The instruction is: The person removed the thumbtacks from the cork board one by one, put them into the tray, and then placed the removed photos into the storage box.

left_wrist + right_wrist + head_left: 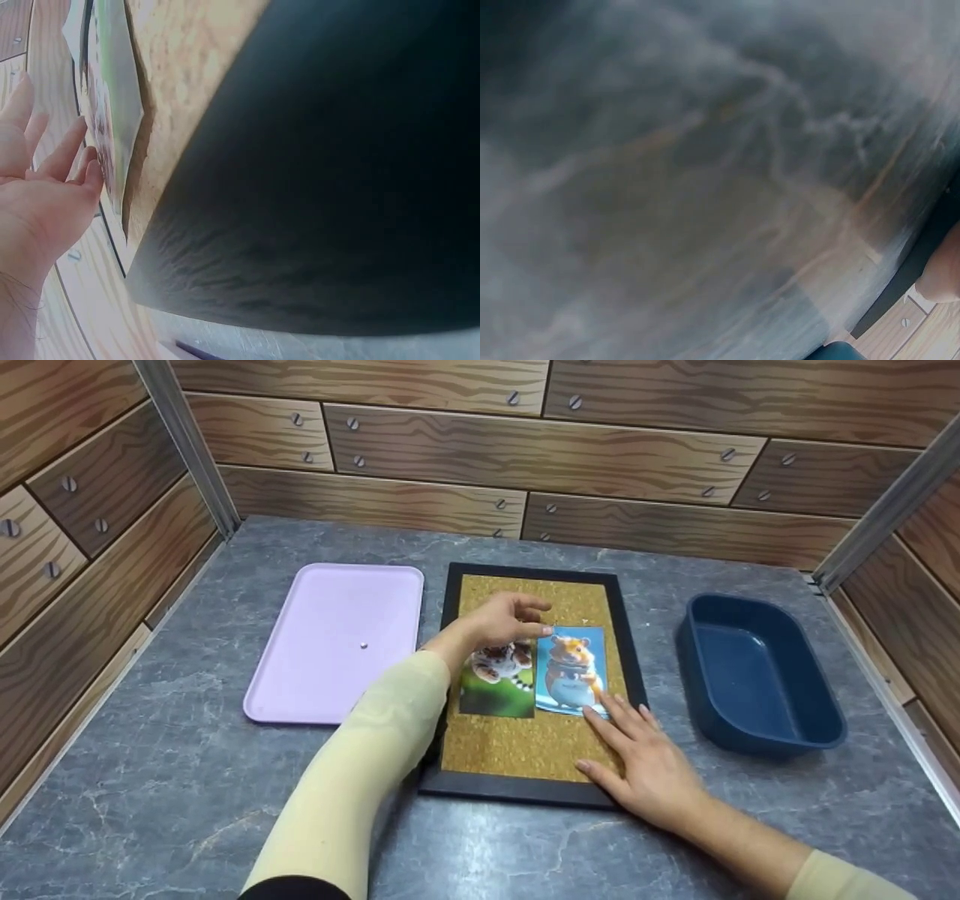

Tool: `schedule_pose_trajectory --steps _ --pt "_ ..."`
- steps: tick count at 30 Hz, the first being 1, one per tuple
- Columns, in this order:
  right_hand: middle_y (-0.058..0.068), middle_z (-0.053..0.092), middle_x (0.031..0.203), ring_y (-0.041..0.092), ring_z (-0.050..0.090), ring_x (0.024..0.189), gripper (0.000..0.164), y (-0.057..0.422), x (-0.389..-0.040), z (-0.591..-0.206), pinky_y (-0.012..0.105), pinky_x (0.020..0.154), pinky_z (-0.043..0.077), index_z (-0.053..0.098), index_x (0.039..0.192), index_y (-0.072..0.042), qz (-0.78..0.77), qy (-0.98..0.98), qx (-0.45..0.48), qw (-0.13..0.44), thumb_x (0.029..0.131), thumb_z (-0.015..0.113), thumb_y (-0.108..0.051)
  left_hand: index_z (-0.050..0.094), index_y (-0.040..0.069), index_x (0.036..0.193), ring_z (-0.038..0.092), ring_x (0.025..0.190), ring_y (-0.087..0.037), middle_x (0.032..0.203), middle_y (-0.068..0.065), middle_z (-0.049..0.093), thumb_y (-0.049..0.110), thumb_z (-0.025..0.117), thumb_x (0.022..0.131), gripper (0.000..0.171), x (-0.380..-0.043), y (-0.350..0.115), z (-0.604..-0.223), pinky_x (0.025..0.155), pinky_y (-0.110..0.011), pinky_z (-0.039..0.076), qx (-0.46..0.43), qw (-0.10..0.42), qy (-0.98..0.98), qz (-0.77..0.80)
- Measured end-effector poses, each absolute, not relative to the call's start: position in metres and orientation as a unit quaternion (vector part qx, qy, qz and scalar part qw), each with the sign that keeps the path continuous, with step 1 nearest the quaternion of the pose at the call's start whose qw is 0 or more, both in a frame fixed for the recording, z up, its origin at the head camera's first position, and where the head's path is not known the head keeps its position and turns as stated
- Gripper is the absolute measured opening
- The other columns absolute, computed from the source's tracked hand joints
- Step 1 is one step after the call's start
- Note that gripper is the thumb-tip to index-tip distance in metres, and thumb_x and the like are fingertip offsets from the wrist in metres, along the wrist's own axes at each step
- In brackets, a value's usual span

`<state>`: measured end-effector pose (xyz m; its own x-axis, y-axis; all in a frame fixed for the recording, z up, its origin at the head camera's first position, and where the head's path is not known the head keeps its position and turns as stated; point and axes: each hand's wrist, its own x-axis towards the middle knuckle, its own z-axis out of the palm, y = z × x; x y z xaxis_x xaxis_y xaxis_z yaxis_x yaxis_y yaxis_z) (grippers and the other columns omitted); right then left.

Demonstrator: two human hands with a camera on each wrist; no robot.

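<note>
A black-framed cork board [510,750] lies on the table with two picture cards on it, side by side. The hamster card [574,671] has a blue background. Left of it is a green card [495,697] with a striped animal, partly covered by my left hand [504,619]. That hand's thumb tip is at the hamster card's upper left corner, its fingers loosely bent above the cork; the left wrist view shows them apart. My right hand [649,765] rests flat across the board's lower right edge, fingertips at the hamster card's lower right corner.
To the left lies a lilac tray [337,607] with one small silvery thing [364,645] on it. A deep navy bin [765,742] stands to the right. Wood-patterned walls [480,442] enclose the grey marbled table [187,780] at the back and sides.
</note>
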<state>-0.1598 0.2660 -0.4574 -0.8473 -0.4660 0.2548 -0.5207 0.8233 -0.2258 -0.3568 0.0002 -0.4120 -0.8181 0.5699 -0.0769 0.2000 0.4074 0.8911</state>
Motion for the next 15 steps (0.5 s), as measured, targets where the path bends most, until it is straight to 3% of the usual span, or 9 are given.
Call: schedule_pose_trajectory --steps 15 --pt "0.012 0.034 0.171 0.038 0.035 0.154 0.071 0.2663 -0.1603 -0.4567 0.061 0.123 0.027 0.055 0.156 -0.011 0.142 -0.951 0.26 0.093 0.101 0.068 -0.053 0.057 0.004 0.152 0.058 0.136 -0.029 0.149 -0.018 0.061 0.027 0.073 0.104 0.055 -0.3526 0.0037 -0.4093 0.112 -0.037 0.048 0.251 0.179 0.819 0.484"
